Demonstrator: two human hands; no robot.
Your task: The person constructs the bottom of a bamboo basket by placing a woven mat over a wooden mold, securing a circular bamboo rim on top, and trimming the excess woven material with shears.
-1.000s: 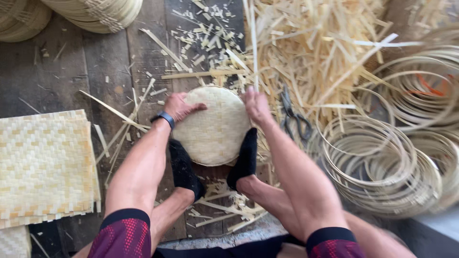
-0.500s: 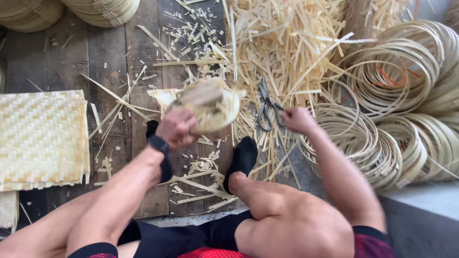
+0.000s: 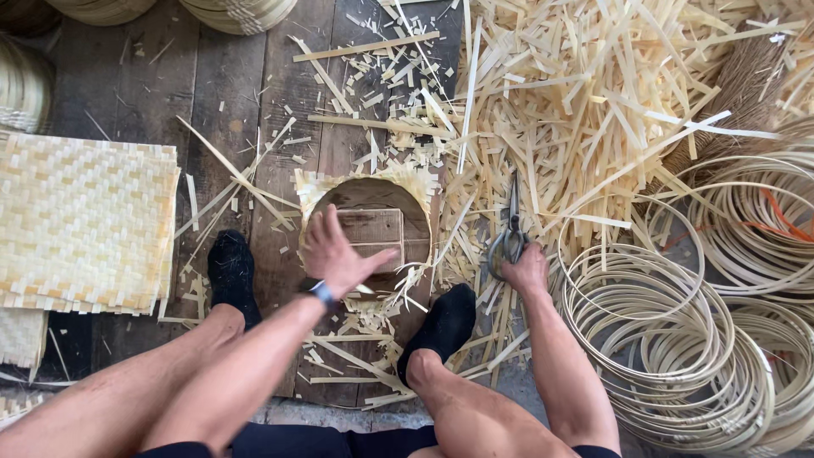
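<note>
Stack of pale yellow square woven bamboo mats (image 3: 85, 222) at left edge of dark plank floor (image 3: 229, 93). Heap of loose cut bamboo strips (image 3: 593, 110) fills upper right of floor. Coiled thin bamboo hoops (image 3: 670, 356) piled along right edge and lower right corner. Round woven baskets (image 3: 237, 13) at top edge. Short offcuts (image 3: 373, 80) scattered over top centre planks.

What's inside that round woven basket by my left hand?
Inside the round woven basket sits a wooden block. The left hand covers its near-left part, so anything beneath there is hidden.
</note>
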